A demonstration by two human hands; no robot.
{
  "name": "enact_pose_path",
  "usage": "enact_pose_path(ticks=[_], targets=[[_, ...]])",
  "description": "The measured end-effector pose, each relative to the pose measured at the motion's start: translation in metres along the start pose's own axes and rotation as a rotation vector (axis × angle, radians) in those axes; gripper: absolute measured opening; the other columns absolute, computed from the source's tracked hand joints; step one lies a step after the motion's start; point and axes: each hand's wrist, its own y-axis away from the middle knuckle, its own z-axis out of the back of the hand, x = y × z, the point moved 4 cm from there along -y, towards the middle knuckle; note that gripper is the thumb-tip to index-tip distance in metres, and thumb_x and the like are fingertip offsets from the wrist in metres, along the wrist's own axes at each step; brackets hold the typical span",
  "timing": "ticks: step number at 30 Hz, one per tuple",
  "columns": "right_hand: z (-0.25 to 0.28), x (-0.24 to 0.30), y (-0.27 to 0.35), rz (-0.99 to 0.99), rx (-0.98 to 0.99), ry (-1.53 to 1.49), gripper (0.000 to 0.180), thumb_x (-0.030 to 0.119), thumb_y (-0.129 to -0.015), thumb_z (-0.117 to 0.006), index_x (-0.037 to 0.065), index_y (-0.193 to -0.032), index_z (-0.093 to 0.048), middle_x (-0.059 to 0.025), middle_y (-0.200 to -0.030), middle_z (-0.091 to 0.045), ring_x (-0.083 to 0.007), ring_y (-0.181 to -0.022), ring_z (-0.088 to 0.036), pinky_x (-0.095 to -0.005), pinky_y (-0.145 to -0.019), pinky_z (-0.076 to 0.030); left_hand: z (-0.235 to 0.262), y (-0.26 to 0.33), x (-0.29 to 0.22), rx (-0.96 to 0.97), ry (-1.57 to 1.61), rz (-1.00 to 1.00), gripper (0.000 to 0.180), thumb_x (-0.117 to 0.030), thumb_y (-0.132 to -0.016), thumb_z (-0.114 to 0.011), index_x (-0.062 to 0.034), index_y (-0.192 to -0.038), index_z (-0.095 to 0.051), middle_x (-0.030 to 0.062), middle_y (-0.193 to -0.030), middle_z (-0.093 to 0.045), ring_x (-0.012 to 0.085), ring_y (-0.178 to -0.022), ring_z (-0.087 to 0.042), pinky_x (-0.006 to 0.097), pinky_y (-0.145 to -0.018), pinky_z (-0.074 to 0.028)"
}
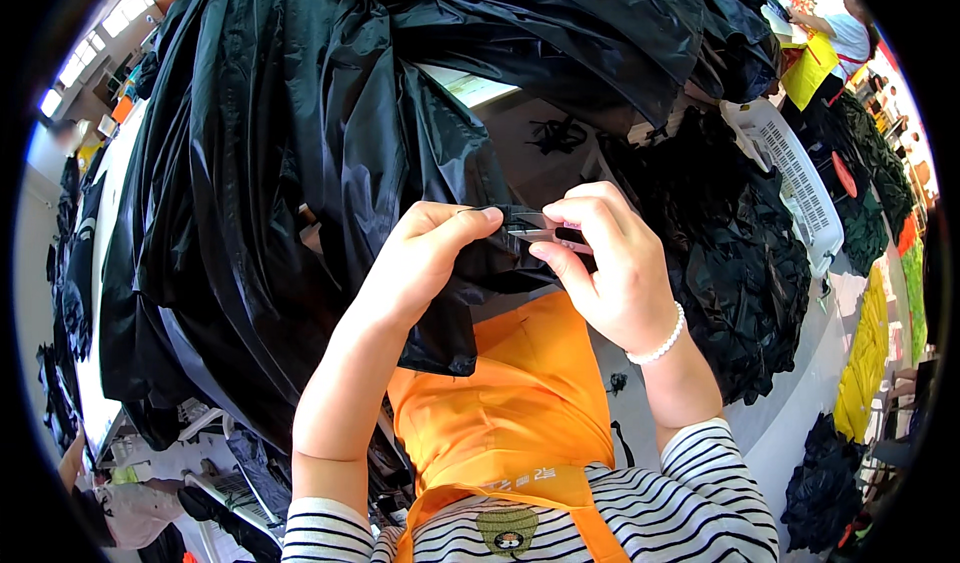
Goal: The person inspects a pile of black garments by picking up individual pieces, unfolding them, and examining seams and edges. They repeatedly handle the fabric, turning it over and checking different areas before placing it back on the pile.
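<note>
Both hands meet above a white desk [790, 403] heaped with black fabric: the left hand [425, 253] pinches a fold of glossy black garment [300, 143], the right hand [610, 263] grips small metal snips [535, 231] at it. A white slatted basket [795, 178] lies among the piles, yellow pieces [860, 363] along the desk's edge.

Black fabric [300, 163] crowds left; white basket [800, 178] blocks right; grey table [540, 163] gap between.

Bright windows [85, 58] light a white table [800, 403] on the right.
</note>
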Motion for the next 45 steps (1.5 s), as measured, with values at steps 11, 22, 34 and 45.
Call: enact_pose_path(ticks=[11,22,34,45], targets=[[-0.001,0.004,-0.002,0.013,-0.026,0.033,0.021,0.014,-0.080,-0.072,0.007,-0.093,-0.058,-0.0048,-0.089,-0.059,-0.0222,-0.069,-0.060,-0.0322,-0.061,-0.046,-0.002,0.002,-0.003,-0.070,0.101,-0.062,0.018,-0.016,-0.085,-0.066,0.0011,-0.082,-0.072,0.0051,-0.079,-0.071,0.0110,-0.072,-0.065,0.022,-0.069,-0.048],[-0.002,-0.013,-0.001,-0.250,-0.043,-0.464,0.023,0.007,-0.081,-0.075,0.002,-0.097,-0.060,-0.0030,-0.086,-0.059,-0.0081,-0.070,-0.057,-0.0222,-0.057,-0.044,-0.002,0.008,-0.004,0.083,-0.133,-0.120,0.028,-0.019,-0.091,-0.062,0.0074,-0.098,-0.070,0.0013,-0.079,-0.068,0.0067,-0.078,-0.060,0.020,-0.075,-0.046],[0.017,-0.014,0.015,-0.085,0.205,-0.675,0.020,-0.002,-0.071,-0.080,0.004,-0.087,-0.072,-0.0010,-0.081,-0.056,-0.0044,-0.055,-0.042,-0.0188,-0.048,-0.033,-0.018,0.052,-0.016,-0.166,-1.087,-1.413,0.024,-0.009,-0.060,-0.065,-0.0064,-0.084,-0.060,0.0043,-0.082,-0.060,0.0146,-0.059,-0.054,0.027,-0.053,-0.040],[0.011,-0.001,0.019,-0.148,0.286,-0.670,0.059,0.010,-0.065,-0.088,0.004,-0.118,-0.062,-0.0042,-0.104,-0.054,-0.0051,-0.070,-0.053,-0.0164,-0.060,-0.049,-0.013,0.062,-0.003,-0.199,-1.034,-1.501,0.023,-0.015,-0.058,-0.066,-0.0079,-0.077,-0.057,0.0026,-0.073,-0.056,0.0149,-0.055,-0.051,0.025,-0.054,-0.039]])
